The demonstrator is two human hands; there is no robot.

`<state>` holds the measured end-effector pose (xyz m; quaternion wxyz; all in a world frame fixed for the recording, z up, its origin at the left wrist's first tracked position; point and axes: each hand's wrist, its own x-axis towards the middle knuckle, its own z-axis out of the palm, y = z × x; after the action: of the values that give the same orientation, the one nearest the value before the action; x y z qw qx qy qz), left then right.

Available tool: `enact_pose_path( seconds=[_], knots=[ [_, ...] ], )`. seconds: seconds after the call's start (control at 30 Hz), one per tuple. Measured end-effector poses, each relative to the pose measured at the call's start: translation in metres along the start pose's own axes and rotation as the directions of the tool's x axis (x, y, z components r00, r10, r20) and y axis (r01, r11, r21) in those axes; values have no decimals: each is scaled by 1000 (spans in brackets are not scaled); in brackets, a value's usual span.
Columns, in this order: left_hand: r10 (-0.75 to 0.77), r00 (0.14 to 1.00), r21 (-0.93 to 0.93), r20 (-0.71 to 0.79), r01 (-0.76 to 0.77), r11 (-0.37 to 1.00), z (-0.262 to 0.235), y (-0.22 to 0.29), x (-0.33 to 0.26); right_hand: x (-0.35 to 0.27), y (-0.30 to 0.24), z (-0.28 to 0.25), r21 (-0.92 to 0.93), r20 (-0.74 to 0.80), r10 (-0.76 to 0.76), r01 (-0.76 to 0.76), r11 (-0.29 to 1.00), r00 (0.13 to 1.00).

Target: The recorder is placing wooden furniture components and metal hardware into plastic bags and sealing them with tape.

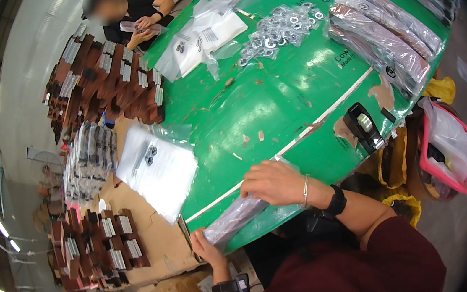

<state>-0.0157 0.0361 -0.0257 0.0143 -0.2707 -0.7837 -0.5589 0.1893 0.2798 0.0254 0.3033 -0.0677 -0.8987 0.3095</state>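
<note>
Green and scuffed, our tabletop (276, 110) fills the middle of the frame, with a pale line crossing its lower part and patches of paint worn away. At its near edge, in the lower centre, we hold a long clear packet (234, 217) of dark strips between both hands. Our left hand (206, 251) has its grip closed on the packet's lower end, just off the tabletop's edge, thumb on top. Our right hand (274, 183) lies over the packet's upper end, fingers curled down on it and pressing it to the tabletop; a thin bracelet and a dark watch sit on that wrist.

Right of our hands a black tape dispenser (362, 125) rests near the edge. Further up, a heap of metal washers (280, 29) lies in the upper centre, with clear bags (209, 36) to its left and filled long packets (385, 35) stacked at the upper right. A flat clear bag (159, 171) lies on cardboard left of the tabletop, and brown stacked pieces (105, 83) lie on the floor at the upper left. At the top of the frame another person (135, 16) handles a small packet. A pink-rimmed bin (449, 154) hangs at the right.
</note>
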Motion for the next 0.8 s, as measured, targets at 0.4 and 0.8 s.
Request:
enact_pose_path(
  seconds=[0.4, 0.8],
  knots=[
    [-132, 965, 80, 226, 116, 990, -13, 7, 29, 13, 6, -14, 45, 106, 182, -188, 981, 977],
    [563, 721, 321, 404, -688, 651, 47, 129, -12, 4, -1, -16, 3, 77, 104, -105, 995, 992]
  ],
)
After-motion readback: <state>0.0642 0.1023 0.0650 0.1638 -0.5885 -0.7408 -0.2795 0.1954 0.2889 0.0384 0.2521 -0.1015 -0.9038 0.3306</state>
